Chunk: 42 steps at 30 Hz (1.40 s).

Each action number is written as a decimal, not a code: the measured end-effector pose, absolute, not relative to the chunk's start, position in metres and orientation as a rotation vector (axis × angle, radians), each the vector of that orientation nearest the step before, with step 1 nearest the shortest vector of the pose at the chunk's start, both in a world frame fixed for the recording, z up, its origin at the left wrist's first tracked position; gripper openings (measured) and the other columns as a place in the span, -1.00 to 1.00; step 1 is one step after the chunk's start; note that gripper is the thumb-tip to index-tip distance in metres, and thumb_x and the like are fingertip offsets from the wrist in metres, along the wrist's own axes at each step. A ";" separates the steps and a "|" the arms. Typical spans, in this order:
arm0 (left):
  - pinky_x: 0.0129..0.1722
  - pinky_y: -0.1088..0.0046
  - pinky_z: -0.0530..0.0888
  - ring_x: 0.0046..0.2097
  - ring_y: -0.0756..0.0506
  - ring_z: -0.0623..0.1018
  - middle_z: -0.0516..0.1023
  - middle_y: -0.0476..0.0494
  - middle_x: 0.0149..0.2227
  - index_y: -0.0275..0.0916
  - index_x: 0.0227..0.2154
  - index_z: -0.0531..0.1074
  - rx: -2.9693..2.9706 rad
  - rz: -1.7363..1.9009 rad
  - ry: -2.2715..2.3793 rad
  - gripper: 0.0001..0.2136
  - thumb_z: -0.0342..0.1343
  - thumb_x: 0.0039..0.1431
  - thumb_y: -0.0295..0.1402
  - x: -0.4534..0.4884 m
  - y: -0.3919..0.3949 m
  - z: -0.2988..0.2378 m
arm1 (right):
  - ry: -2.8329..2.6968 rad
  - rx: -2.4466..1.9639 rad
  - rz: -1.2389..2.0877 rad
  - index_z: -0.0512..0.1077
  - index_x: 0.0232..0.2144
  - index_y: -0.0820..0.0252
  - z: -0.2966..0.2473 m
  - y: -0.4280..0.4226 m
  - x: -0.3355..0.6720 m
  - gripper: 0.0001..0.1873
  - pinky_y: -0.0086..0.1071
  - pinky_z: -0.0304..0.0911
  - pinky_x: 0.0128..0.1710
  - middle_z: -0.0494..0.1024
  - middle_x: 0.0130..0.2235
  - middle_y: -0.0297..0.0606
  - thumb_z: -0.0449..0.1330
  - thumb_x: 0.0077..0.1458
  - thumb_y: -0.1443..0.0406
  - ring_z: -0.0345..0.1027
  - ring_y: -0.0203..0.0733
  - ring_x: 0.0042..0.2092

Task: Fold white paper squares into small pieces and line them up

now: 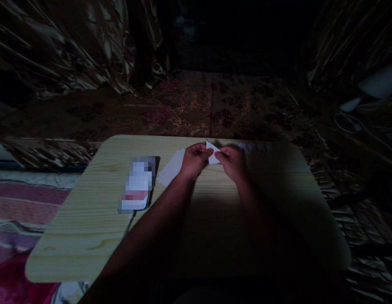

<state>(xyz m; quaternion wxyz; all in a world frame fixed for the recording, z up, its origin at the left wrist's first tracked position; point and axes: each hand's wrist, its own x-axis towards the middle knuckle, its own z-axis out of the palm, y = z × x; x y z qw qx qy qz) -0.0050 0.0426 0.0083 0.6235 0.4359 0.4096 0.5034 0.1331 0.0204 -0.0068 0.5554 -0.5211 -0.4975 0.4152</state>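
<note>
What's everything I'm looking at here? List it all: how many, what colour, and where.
table: one, pale wood, centre of view
phone: one, dark with a lit screen, on the table left of the hands
cable: one, grey, from the phone's near end towards the table's edge
flat paper: number unclear, white, on the table by the left hand
folded paper: one, white, between both hands
carpet: one, dark floral, beyond the table
striped cloth: one, red and pink, far left
white object: one, far right, too dim to identify
left hand: one, pinching the folded paper
right hand: one, pinching its other side
</note>
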 end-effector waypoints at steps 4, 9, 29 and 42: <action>-0.65 0.55 0.13 -0.65 0.11 0.23 0.38 0.05 -0.64 -0.28 -0.53 0.44 1.004 1.173 0.942 -0.73 0.37 -0.10 -0.21 -0.004 0.044 0.005 | -1.161 -1.231 0.990 0.45 -0.48 0.17 -0.005 0.019 0.133 -0.76 -0.40 0.25 -0.47 0.50 -0.51 -0.35 0.28 -0.03 0.12 0.32 -0.29 -0.46; -0.65 0.55 0.13 -0.65 0.12 0.21 0.34 0.07 -0.65 -0.26 -0.55 0.40 1.005 1.184 0.959 -0.72 0.37 -0.10 -0.21 -0.004 0.044 0.004 | -1.187 -1.248 0.984 0.47 -0.46 0.16 -0.006 0.020 0.134 -0.76 -0.40 0.26 -0.47 0.50 -0.50 -0.35 0.27 -0.01 0.11 0.33 -0.28 -0.45; -0.61 0.55 0.19 -0.62 0.10 0.25 0.38 0.05 -0.64 -0.27 -0.53 0.44 1.021 1.204 1.006 -0.74 0.36 -0.11 -0.21 -0.002 0.043 0.005 | -1.096 -1.187 0.899 0.42 -0.39 0.15 -0.002 0.020 0.133 -0.84 -0.38 0.31 -0.38 0.52 -0.42 -0.36 0.26 -0.06 0.22 0.38 -0.27 -0.38; -0.54 0.54 0.27 -0.55 0.07 0.33 0.46 0.01 -0.55 -0.28 -0.50 0.46 1.179 1.180 1.087 -0.75 0.31 -0.03 -0.19 0.000 0.039 0.005 | -1.099 -1.272 0.789 0.45 -0.48 0.19 -0.001 0.020 0.132 -0.86 -0.41 0.21 -0.44 0.48 -0.52 -0.39 0.26 -0.04 0.22 0.31 -0.31 -0.46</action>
